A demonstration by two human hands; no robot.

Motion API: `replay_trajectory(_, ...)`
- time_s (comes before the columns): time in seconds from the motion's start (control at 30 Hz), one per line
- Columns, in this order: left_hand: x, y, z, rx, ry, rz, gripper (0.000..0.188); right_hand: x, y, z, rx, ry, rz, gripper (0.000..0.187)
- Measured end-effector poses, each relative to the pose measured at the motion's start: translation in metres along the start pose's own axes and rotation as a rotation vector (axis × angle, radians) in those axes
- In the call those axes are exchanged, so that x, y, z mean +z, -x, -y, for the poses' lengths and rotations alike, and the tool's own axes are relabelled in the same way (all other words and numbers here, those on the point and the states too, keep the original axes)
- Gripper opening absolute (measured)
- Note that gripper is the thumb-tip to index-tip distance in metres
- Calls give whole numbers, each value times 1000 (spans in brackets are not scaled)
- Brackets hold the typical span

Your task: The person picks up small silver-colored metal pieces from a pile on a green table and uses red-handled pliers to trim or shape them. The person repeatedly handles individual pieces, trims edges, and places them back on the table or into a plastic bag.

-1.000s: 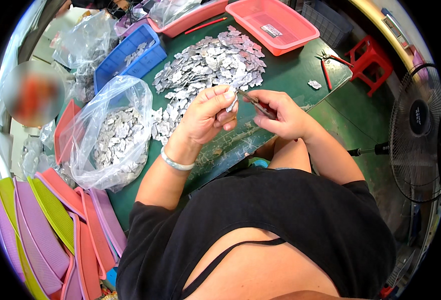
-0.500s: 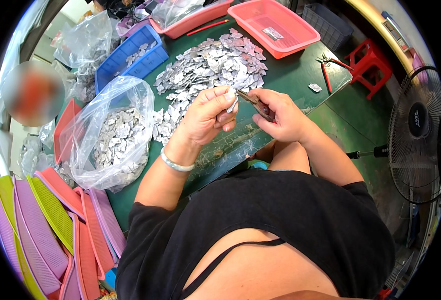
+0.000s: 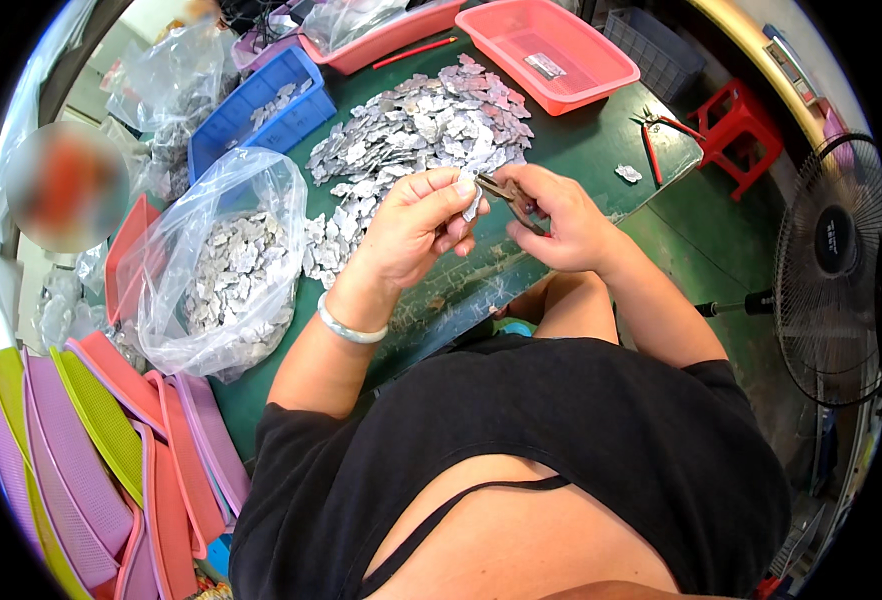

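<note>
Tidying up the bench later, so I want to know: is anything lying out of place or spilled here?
One small grey metal piece lies alone near the table's right edge, beside the red-handled pliers, apart from the big pile. The pile itself spreads loose over the green table. Nothing looks damaged.

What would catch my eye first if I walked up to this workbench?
Likely the big heap of small grey metal pieces spread across the green table. Just in front of it, the left hand pinches one piece while the right hand grips pliers. A clear bag of the same pieces sits to the left.
</note>
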State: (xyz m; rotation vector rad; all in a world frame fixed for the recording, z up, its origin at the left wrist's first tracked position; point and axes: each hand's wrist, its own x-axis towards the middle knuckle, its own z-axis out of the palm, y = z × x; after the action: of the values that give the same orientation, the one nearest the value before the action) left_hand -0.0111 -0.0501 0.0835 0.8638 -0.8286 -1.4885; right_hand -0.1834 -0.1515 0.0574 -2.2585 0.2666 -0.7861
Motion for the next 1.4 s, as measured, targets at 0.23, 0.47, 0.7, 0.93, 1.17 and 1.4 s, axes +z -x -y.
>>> replay_trajectory(0.23,-1,0,1,-16,40,33,21,-4,-3,2,-156,311,-113,47)
replay_trajectory(0.47,-6,1,0,-7,-5,118,19,-11,2,4,166,-367,268,46)
replay_trajectory(0.7,-3,0,-3,-43,55,101,19,2,3,2,-49,79,-61,47)
replay_trajectory(0.93,0,3,-2,-42,15,95,20,-8,4,5,136,-273,200,47)
replay_trajectory(1.17,-7,-2,0,-45,97,139,16,0,3,5,-31,44,-45,47)
replay_trajectory(1.4,0,3,-1,17,-44,104,18,-11,5,4,204,-523,288,46)
